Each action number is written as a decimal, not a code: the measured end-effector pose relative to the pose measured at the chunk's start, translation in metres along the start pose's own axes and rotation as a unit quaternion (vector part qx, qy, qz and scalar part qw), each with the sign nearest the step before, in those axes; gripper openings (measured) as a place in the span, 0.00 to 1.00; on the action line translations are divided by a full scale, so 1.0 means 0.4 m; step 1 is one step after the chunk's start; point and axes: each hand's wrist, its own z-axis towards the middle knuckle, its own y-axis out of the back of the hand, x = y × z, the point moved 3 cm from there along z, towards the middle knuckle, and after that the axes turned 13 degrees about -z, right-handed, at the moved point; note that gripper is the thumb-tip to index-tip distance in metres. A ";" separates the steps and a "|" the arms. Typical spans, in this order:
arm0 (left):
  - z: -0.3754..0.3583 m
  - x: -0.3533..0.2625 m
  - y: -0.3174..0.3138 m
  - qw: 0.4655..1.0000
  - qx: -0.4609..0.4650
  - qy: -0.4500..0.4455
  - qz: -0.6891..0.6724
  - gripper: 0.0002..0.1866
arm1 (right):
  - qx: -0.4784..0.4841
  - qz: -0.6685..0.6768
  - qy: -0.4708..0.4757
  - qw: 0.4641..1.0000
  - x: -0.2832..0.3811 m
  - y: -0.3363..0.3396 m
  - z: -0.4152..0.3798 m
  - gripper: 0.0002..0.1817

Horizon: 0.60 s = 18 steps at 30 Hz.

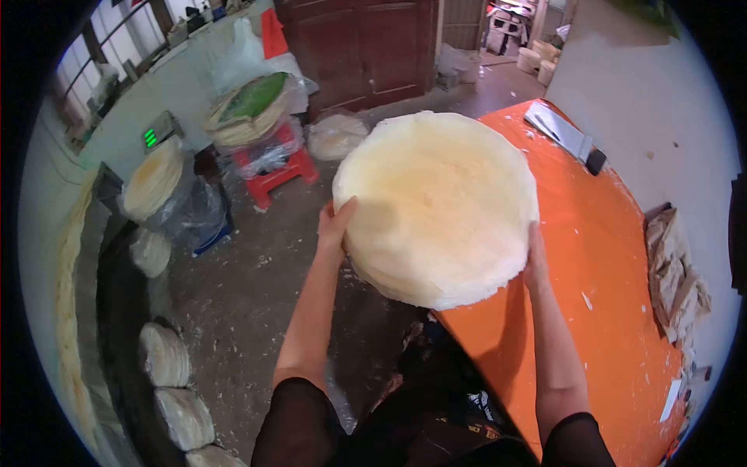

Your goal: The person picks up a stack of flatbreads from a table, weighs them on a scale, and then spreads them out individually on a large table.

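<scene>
A thick stack of round, pale flatbread sheets (440, 202) is held up in front of me, partly above the orange table (599, 311). My left hand (336, 226) grips its left edge, thumb on top and fingers underneath, mostly hidden. On the right edge, my right hand (535, 257) is closed around the side of the stack; most of its fingers are out of sight beneath it. The top sheet is cream-coloured with a faint yellow-brown tint, and the edges look ragged.
A red stool (284, 175) bears another stack with a green leaf-like piece (261, 95) on top. A scale with a lit green display (150, 138) stands at left. Wrapped stacks (165, 354) line the left floor. A notebook (558, 128) lies on the table; cloth (673, 272) hangs beside it.
</scene>
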 end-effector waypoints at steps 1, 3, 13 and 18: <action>-0.012 0.000 -0.007 0.999 -0.008 0.034 -0.021 0.28 | -0.006 0.027 0.008 1.000 -0.026 0.011 0.000 0.25; -0.047 -0.002 -0.044 0.983 0.018 0.123 -0.133 0.28 | -0.029 0.024 0.012 0.999 -0.102 0.030 -0.011 0.26; -0.060 0.038 0.006 0.956 -0.008 0.192 -0.223 0.33 | -0.011 -0.031 -0.057 0.998 -0.119 0.045 -0.035 0.30; -0.127 0.017 -0.031 0.938 -0.018 0.262 -0.226 0.48 | -0.097 -0.019 -0.068 0.993 -0.055 0.061 -0.020 0.31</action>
